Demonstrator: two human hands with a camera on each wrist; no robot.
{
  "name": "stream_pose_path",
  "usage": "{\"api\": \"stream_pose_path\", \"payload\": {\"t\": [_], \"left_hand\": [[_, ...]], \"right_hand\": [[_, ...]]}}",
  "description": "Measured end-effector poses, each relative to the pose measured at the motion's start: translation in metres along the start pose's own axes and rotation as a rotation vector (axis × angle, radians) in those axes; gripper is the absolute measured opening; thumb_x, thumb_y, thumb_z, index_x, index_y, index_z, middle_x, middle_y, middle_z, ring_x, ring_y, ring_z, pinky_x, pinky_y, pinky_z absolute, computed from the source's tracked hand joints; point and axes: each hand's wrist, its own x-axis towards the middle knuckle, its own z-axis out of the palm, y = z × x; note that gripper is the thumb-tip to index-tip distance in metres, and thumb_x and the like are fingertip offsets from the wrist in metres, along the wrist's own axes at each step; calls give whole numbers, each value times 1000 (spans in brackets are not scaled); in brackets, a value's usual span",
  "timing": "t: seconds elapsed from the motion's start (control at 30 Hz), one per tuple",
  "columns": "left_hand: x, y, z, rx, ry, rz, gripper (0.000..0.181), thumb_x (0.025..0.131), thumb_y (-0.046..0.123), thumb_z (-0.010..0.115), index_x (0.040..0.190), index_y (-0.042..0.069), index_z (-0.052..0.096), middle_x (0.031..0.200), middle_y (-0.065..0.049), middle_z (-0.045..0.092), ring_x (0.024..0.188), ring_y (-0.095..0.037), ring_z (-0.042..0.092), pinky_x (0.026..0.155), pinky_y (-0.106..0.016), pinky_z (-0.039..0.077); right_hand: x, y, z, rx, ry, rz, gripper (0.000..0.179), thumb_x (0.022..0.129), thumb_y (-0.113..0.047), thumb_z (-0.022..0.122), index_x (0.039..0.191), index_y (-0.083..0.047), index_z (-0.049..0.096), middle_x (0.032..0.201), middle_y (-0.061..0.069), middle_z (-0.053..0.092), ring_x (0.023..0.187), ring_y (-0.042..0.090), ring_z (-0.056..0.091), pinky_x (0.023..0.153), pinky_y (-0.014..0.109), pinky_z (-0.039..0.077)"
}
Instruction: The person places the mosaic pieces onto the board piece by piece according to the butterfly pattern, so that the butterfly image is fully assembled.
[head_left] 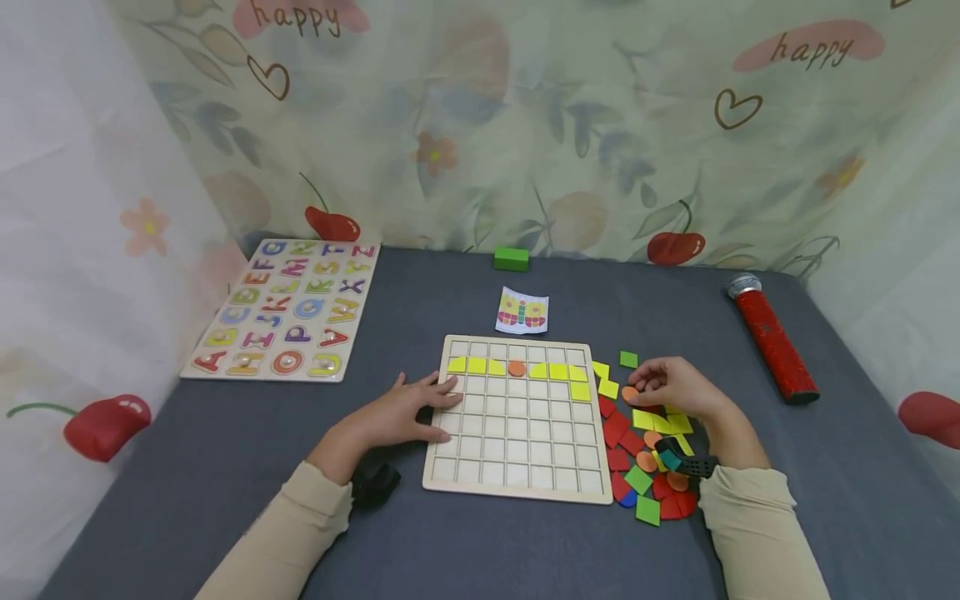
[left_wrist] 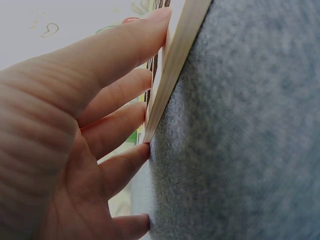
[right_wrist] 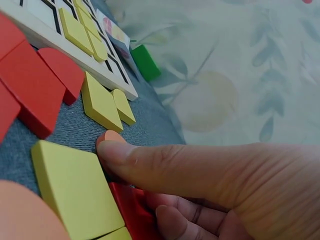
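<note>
Eight tiles [head_left: 477, 366] on the grid board [head_left: 492, 451]; one orange disc [head_left: 630, 396] in the right hand [head_left: 678, 386]

Step in hand, by judgement: taking up a further piece. Right hand: curled, thumb and fingertips pinching the orange disc just beside the board's right edge, among loose pieces [head_left: 617, 428] in red, yellow, green and orange. Left hand [head_left: 401, 412]: fingers spread, touching the board's left edge, gripping nothing. Next move, by judgement: calls for a clean lift of the disc clear of its neighbours, board held steady.

Board: second row from the far edge filled, six yellow tiles with an orange round at its middle; one further yellow tile below, at the right end.

Surface [head_left: 450, 550]: dark grey. Beyond the board, one butterfly card [head_left: 522, 312]; behind that, one green block [head_left: 512, 259]. Far left, one alphabet board [head_left: 281, 310] with coloured letters. Right, one red microphone [head_left: 776, 342], silver-headed, lying aslant.

Room: pale backdrop cloth [head_left: 465, 108] behind, printed with cherries, flowers, hearts and "happy"; whiter cloth [head_left: 75, 283] at left.
</note>
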Motion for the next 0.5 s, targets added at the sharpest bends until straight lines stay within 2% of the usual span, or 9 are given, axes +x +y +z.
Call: {"api": "stream_pose_path", "payload": {"t": [0.2, 0.33, 0.5], "left_hand": [[0, 0, -1, -3, -1, -8, 66, 80, 33, 72, 138, 17, 45, 152, 0, 29, 146, -26, 10, 111, -62, -5], [0, 1, -1, -2, -1, -10, 67, 80, 34, 72, 138, 17, 45, 152, 0, 29, 146, -26, 10, 111, -62, -5], [0, 1, 0, -2, -3, -6, 67, 80, 34, 72, 138, 17, 45, 152, 0, 29, 146, -26, 9, 111, -63, -6]], "right_hand": [[3, -3, 0, 3, -11, 6, 26, 81, -14, 72, 98, 4, 64, 83, 7, 60, 72, 17, 52, 63, 23, 48], [6, -8, 0, 44, -1, 10, 27, 83, -20, 71, 97, 3, 64, 85, 8, 65, 72, 17, 57, 65, 24, 51], [14, -19, 3, 42, 1, -23, 28, 84, -23, 69, 96, 2, 65, 85, 8, 68, 71, 16, 59, 67, 24, 52]]}}
